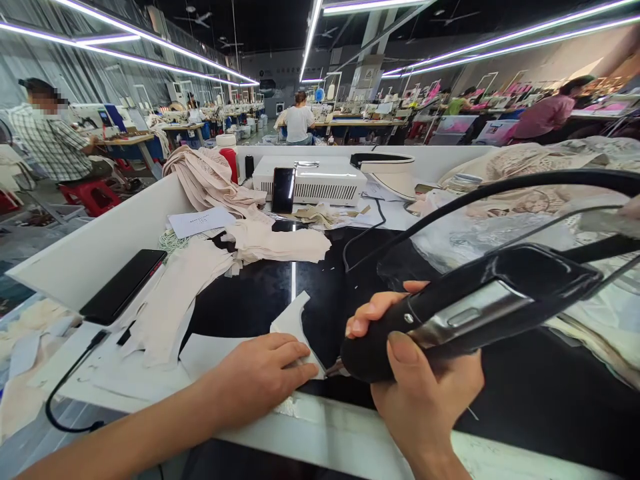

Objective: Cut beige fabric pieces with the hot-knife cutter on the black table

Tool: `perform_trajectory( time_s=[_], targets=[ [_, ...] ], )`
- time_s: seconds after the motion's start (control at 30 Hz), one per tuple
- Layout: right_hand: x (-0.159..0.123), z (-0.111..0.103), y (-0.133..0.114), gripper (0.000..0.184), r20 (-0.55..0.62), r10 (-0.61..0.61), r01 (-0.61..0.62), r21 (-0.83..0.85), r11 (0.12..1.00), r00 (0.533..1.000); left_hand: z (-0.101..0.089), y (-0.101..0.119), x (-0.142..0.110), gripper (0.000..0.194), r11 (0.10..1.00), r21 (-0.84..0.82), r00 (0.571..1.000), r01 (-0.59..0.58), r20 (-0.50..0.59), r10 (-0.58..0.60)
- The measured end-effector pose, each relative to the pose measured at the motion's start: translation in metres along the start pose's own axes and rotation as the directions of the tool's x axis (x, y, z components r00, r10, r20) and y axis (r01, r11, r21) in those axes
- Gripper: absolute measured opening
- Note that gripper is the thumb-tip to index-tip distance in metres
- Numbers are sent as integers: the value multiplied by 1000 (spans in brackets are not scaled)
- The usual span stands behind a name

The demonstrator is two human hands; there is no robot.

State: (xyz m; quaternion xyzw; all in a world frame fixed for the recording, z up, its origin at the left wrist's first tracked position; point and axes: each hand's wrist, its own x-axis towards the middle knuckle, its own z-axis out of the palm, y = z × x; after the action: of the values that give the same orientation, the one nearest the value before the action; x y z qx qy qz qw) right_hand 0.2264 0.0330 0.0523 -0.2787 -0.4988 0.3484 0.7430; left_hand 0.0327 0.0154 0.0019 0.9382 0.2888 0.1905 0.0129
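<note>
My left hand (260,373) lies flat, palm down, on a small curved white fabric piece (294,316) at the near edge of the glossy black work surface (240,307). Its fingertips press near the piece's right-hand corner, and the palm hides part of it. Wrapped in my right hand (425,407) is a thick black corded handheld tool (470,313) with a silver lever along its side. Its narrow metal tip (335,369) points left and meets or nearly meets that fabric corner, just beyond my left fingertips.
Stacked cream fabric pieces (170,293) lie to the left, beside a black phone or power bank (123,283). Behind are a white vented box (320,180) and an upright phone (283,190). A thick black cable (500,187) arches over plastic-wrapped fabric (465,233) at right.
</note>
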Motion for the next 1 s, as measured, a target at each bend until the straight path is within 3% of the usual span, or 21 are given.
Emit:
perform_trajectory(
  time_s=[0.33,0.63,1.0],
  targets=[
    [1,2,-1,40,-17,-5,4,-25,1000,1000,-2,2,-4,39,999,2,998,48,38,-48],
    [11,12,2,39,-81,-14,15,11,1000,997,1,5,-6,40,995,-33,995,98,36,-96],
    [13,16,8,38,-81,4,-2,20,1000,997,0,5,-6,47,993,-26,994,113,4,-112]
  ],
)
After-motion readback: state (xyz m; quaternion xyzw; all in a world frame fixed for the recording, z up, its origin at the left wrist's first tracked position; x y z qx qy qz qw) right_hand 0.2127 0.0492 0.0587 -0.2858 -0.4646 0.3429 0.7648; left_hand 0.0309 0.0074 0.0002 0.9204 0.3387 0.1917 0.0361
